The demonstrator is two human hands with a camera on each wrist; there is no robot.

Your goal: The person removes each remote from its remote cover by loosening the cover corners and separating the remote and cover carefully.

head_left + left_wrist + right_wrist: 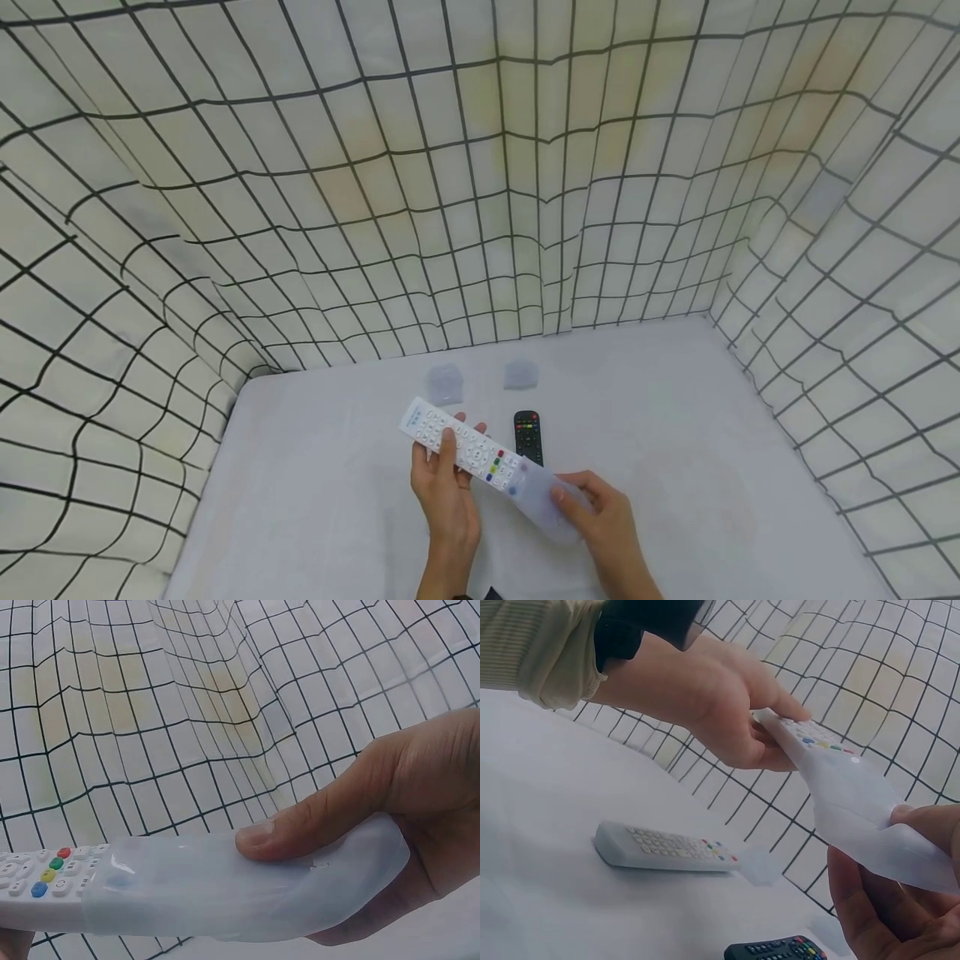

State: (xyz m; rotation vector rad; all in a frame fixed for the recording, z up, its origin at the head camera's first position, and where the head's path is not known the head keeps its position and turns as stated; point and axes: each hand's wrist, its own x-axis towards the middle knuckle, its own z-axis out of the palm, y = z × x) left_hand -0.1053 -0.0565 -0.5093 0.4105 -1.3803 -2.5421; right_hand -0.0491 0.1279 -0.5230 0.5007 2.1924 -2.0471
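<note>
My left hand (448, 497) grips a white remote control (459, 442), thumb on its buttons. The end with coloured buttons sits inside a translucent, soft-looking sleeve (543, 504). My right hand (609, 521) pinches the sleeve's far, unfilled part, thumb on top and fingers beneath. In the left wrist view the sleeve (180, 889) reaches up close to the red, green, yellow and blue buttons. The right wrist view shows the left hand (727, 705) around the remote's other end, held above the table.
A black remote (528, 435) lies on the white table (315, 467) beyond the hands. Two translucent folded pieces (446, 385) lie farther back. Another pale remote (667, 849) rests on the table in the right wrist view. Grid-patterned cloth walls (420, 183) enclose the table.
</note>
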